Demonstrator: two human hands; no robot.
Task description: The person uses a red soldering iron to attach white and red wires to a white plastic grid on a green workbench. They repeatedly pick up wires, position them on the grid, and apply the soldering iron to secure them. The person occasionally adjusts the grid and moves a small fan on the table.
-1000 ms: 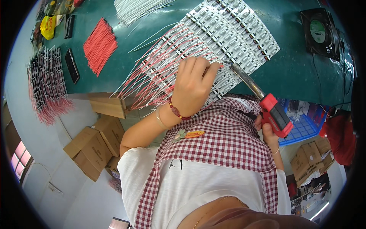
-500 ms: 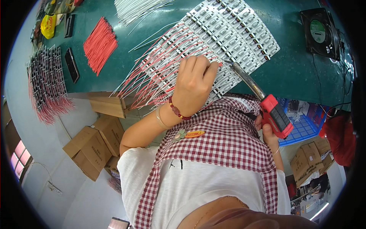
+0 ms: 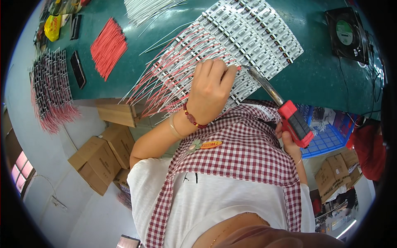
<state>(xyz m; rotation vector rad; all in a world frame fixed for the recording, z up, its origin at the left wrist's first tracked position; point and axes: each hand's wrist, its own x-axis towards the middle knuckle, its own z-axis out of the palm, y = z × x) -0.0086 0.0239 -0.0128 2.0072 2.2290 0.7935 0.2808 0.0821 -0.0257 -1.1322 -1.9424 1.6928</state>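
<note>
My left hand (image 3: 209, 90) is closed in a pinch over a panel of small grey-white parts (image 3: 264, 35) in rows. A short red wire end (image 3: 238, 67) sticks out at its fingertips. In my right hand (image 3: 289, 144) is a soldering iron (image 3: 295, 123) with a red and black handle and a long metal barrel. Its tip lies on the panel, right beside the wire end; whether they touch is too small to tell. Red and white wires (image 3: 155, 89) fan out leftward from the panel's left rows, partly hidden by my left hand.
On the green table (image 3: 318, 78), a bundle of red wires (image 3: 108, 48) and one of white wires (image 3: 151, 9) lie left of the panel. A phone (image 3: 77, 70) and wired panels (image 3: 51, 82) are farther left. A black fan (image 3: 347, 35) stands right. Below hangs a blue basket (image 3: 322, 144).
My right hand has shifted slightly left with the soldering iron, bringing its tip closer to the red wire end. My left hand has stayed nearly still.
</note>
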